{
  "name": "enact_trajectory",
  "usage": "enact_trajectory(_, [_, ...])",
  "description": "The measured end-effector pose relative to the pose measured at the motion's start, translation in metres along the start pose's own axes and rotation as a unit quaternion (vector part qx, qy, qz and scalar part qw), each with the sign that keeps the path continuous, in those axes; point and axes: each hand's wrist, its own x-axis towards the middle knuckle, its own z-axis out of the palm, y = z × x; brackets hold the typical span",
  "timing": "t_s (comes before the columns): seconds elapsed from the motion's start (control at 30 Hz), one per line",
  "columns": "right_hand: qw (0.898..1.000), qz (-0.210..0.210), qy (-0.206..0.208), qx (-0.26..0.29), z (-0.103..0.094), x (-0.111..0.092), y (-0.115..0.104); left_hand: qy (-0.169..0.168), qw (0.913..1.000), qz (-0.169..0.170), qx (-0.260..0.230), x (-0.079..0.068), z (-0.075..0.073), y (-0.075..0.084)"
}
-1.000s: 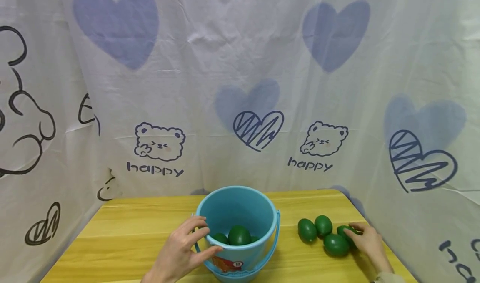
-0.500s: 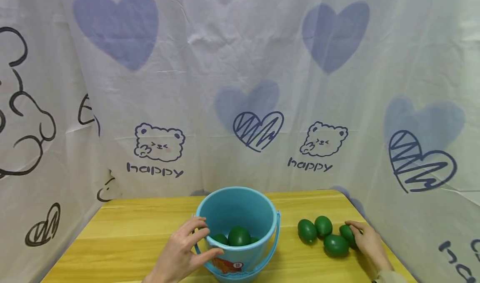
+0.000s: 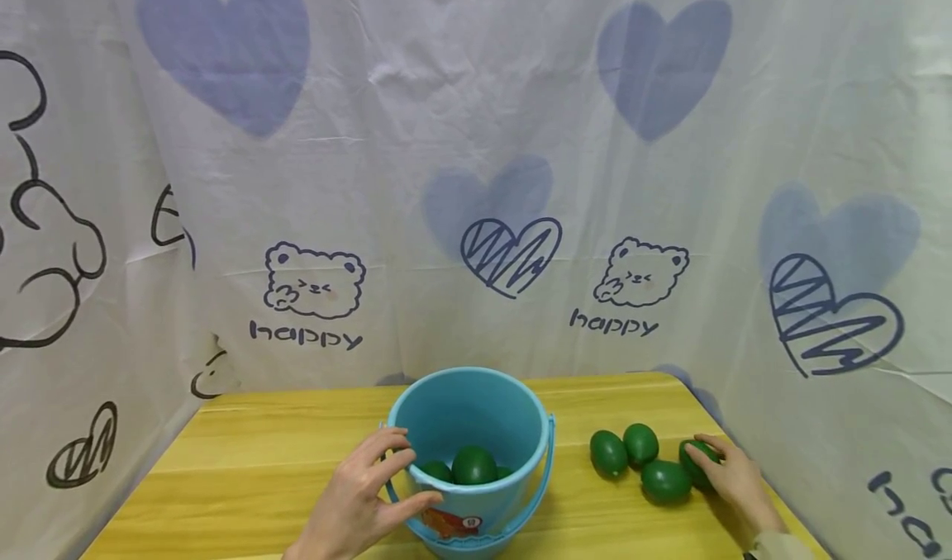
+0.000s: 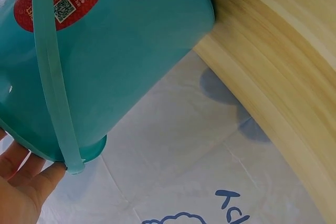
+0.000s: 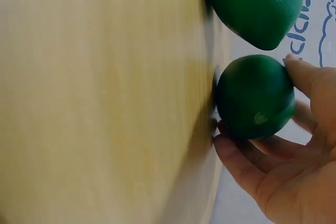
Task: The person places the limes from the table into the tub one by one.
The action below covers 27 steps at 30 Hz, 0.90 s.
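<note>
A light-blue bucket (image 3: 476, 506) stands upright on the table with several green limes (image 3: 474, 466) inside. My left hand (image 3: 364, 494) holds its rim at the left, fingers over the edge and thumb along the front. In the left wrist view, fingertips (image 4: 51, 176) meet the rim beside the bucket handle (image 4: 55, 87). At the right, my right hand (image 3: 732, 476) has thumb and fingers around a smooth green lime (image 5: 255, 97), low at the table surface. Another lime (image 3: 666, 482) lies just left of it.
Two more limes (image 3: 609, 453) lie side by side between the bucket and the right hand. The yellow wood-grain table (image 3: 283, 436) ends at a back edge before a white printed curtain (image 3: 416, 320), which also hangs at both sides.
The right hand has shifted its fingers around the rightmost lime, which has turned and moved slightly right and back. The left hand and bucket stay in place.
</note>
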Motion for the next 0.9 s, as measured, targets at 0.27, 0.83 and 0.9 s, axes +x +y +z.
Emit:
enact_trajectory(0.27, [1.000, 0.023, -0.021, 0.000, -0.005, 0.005, 0.000, -0.002, 0.9999, -0.005, 0.016, 0.000, 0.000, 0.000])
enact_trajectory(0.83, [0.988, 0.042, 0.114, 0.093, -0.013, 0.003, -0.022, 0.000, 0.9999, -0.014, 0.010, 0.000, 0.001, 0.000])
enact_trajectory(0.9, [0.986, 0.047, 0.110, 0.118, -0.013, 0.004, -0.027, 0.001, 0.9999, -0.014, 0.007, -0.001, 0.001, 0.000])
